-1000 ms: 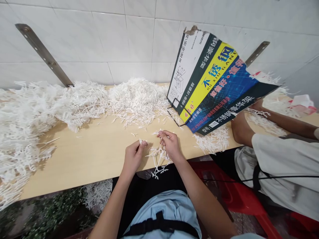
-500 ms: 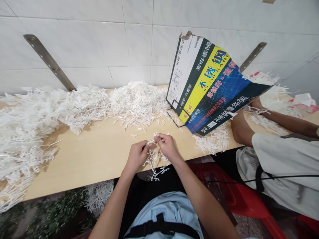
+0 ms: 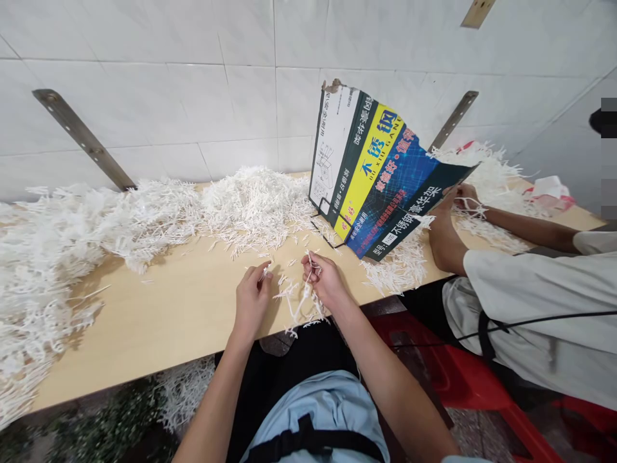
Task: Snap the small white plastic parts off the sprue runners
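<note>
My right hand (image 3: 324, 278) is closed on a thin white branched plastic sprue (image 3: 304, 297), which hangs down from the fingers over the table's front edge. To its left, my left hand (image 3: 252, 292) is curled, thumb and forefinger close together, with small white plastic pieces (image 3: 265, 274) showing at the fingertips. The two hands are apart. Short loose white pieces lie on the wooden table (image 3: 193, 315) around them. Beyond the hands rises a heap of small white stick-like pieces (image 3: 260, 199).
Tangled white sprues (image 3: 43, 270) cover the table's left side. A printed cardboard sheet (image 3: 371, 167) stands upright in a black wire holder (image 3: 332, 225). At the right, a co-worker's arms (image 3: 446, 231) reach over more white pieces. A red chair (image 3: 463, 373) stands below; metal brackets (image 3: 87, 141) lean on the wall.
My hands have moved apart, the left one drawing away to the left with small pieces while the sprue stays in my right hand. The camera view has shifted slightly.
</note>
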